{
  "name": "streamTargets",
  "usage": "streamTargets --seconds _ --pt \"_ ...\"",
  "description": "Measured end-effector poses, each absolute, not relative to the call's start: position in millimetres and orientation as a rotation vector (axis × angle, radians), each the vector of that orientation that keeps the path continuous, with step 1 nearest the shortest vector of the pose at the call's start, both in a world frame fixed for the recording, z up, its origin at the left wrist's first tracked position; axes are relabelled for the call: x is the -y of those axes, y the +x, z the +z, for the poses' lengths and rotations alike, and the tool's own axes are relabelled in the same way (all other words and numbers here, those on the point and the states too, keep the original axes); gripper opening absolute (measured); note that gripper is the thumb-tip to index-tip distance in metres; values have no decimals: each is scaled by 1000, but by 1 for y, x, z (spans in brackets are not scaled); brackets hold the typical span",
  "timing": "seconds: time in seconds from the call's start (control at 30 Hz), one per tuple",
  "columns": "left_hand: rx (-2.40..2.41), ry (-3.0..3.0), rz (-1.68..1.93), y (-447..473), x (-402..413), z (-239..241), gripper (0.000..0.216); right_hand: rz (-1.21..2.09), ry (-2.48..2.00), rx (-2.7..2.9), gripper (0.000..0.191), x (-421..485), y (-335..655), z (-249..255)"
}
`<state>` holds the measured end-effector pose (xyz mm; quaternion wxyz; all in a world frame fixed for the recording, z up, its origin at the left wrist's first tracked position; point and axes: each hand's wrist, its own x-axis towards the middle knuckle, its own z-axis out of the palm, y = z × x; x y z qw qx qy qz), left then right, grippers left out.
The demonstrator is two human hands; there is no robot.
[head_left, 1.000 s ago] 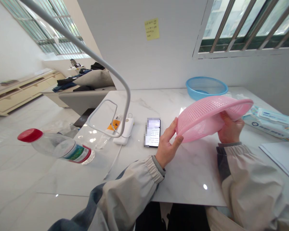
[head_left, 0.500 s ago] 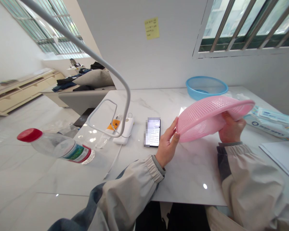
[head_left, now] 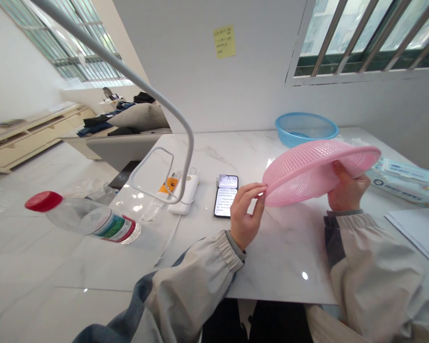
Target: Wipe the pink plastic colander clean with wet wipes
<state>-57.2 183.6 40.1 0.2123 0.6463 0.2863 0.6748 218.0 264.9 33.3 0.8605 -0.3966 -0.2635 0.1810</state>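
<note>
A pink mesh plastic basket [head_left: 307,166] is tilted on its side above the table, its holes showing. My right hand [head_left: 346,188] grips its right part, the thumb inside and the other fingers hidden behind the wall. At the left end, my left hand [head_left: 246,216] pinches the basket's rim between thumb and fingertips. Just left of that hand lies a phone [head_left: 226,197] with its screen lit, partly covered by the fingers. Behind the pink basket stands a blue plastic basin [head_left: 303,131] near the wall.
A packet of wipes [head_left: 407,181] and white paper [head_left: 420,233] lie at the right. Leftward are a red-capped bottle [head_left: 89,219], a white power bank [head_left: 186,195] and an orange wrapper [head_left: 168,185]. A bent grey holder arm [head_left: 157,93] crosses the upper left.
The left fingers have shifted from flat against the basket's edge to a fingertip pinch. The basket and my right hand have moved slightly right.
</note>
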Motion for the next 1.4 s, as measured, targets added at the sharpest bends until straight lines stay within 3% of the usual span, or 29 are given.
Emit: streamTargets --seconds 0.3,0.6,1.4 --pt "-883 1814 1856 -57 -185 41 4 331 -863 556 30 -265 222 33" --pt "-798 1811 1813 -57 -184 42 5 404 -832 550 35 -269 222 26" --pt "-679 1642 1549 -52 -189 28 33 573 -904 528 43 -270 217 18"
